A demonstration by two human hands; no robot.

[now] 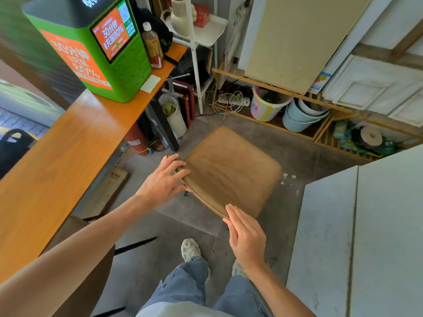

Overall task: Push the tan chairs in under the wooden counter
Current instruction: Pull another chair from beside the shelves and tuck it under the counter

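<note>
A tan chair (231, 170) stands on the grey floor in the middle of the view, to the right of the wooden counter (57, 161) and out from under it. My left hand (163, 179) grips the chair's near left edge, fingers on top and thumb below. My right hand (245, 234) rests flat on the near right corner, fingers together. A second tan chair (89, 259) shows partly at lower left, half under the counter and behind my left forearm.
A green charging kiosk (100, 46) and a drink bottle (153, 44) stand on the counter. Under its far end are a red extinguisher (136, 140) and a white bin (175, 115). Buckets (299, 115) and a low wooden rack line the far wall. A pale panel (366, 236) is close on the right.
</note>
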